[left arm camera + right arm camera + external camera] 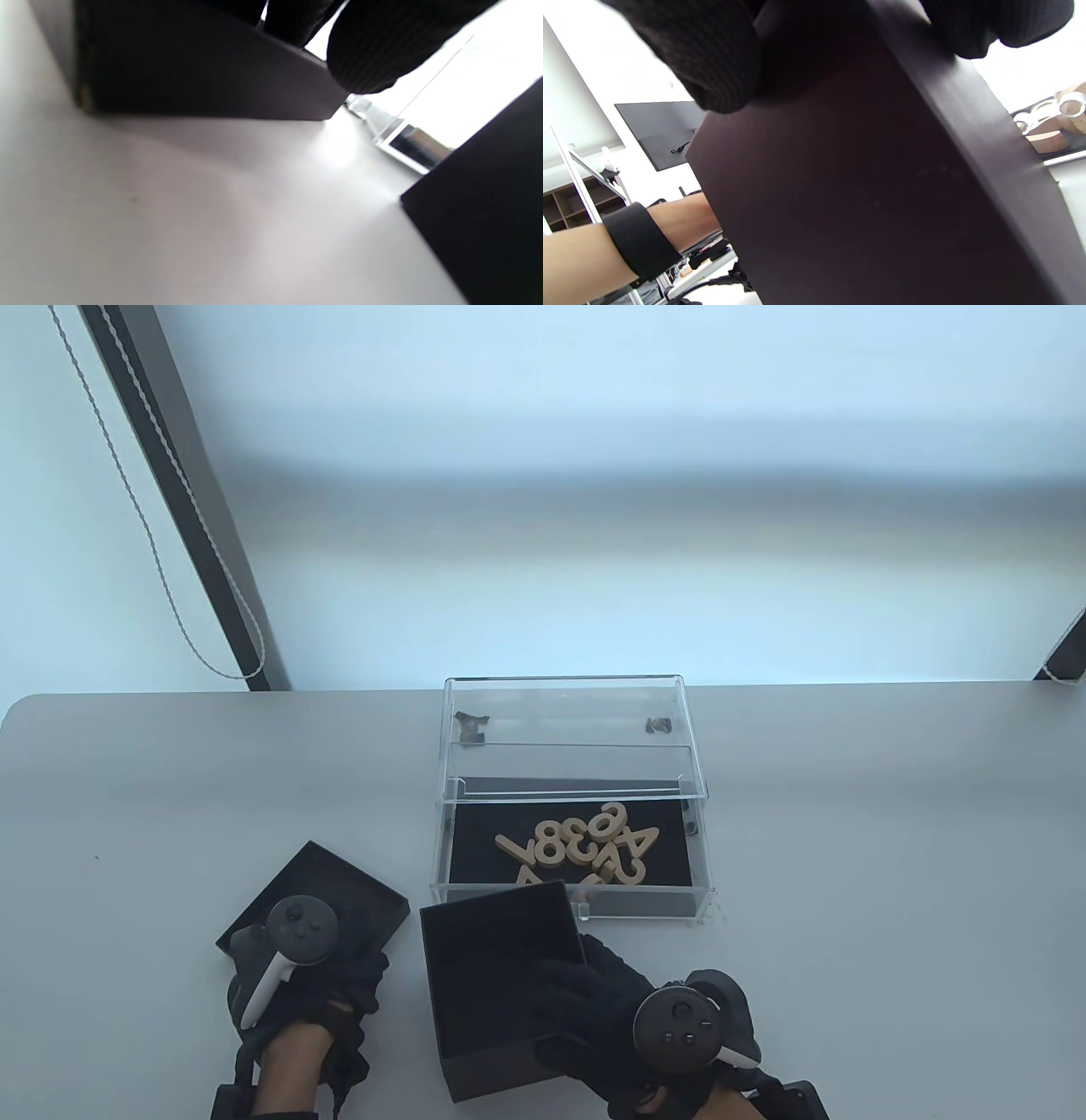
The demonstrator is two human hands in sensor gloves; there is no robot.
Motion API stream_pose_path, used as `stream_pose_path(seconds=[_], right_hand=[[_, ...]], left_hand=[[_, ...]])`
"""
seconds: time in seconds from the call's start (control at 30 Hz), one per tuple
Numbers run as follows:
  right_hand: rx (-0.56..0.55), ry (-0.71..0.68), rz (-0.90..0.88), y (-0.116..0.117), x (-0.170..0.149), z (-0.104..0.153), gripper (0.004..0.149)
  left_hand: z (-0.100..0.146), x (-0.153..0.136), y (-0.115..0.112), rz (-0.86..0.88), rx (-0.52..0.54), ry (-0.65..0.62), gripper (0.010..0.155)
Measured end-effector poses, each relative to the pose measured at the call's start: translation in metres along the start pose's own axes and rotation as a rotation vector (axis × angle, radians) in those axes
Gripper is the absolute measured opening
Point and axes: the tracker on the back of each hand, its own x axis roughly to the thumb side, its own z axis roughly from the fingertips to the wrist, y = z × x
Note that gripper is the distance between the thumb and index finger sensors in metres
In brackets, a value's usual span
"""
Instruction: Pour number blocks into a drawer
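Several wooden number blocks (585, 848) lie in a heap on the black lining of the clear drawer (568, 892), which is pulled out of its clear case (568, 712). My right hand (577, 984) grips the right wall of an open black box (492, 976), fingers inside and thumb outside, just in front of the drawer. No blocks show inside the box. In the right wrist view the box (861, 190) fills the frame under my fingers (712, 55), with blocks (1048, 140) at the right. My left hand (356, 976) holds the near edge of the black lid (331, 882), which lies on the table.
The grey table (127, 831) reaches to the window at the back. A cord (170, 577) hangs at the back left. In the left wrist view the lid (191, 72) sits on the table, with the box (488, 220) to the right and the drawer's corner (407, 144) beyond.
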Motion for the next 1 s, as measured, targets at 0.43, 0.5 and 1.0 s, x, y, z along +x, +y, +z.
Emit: stream_pose_path(seconds=[0.43, 0.5, 1.0], right_hand=[[-0.074, -0.008, -0.099, -0.015, -0.004, 0.004, 0.069], [-0.083, -0.004, -0.116, -0.017, -0.006, 0.005, 0.070], [-0.131, 0.066, -0.211, -0.028, -0.026, 0.009, 0.074]], left_hand=[[-0.006, 0.005, -0.011, -0.193, -0.020, 0.046, 0.071], [-0.006, 0.006, -0.012, -0.198, -0.002, 0.045, 0.069], [-0.001, 0.011, 0.007, 0.004, 0.113, -0.069, 0.059]])
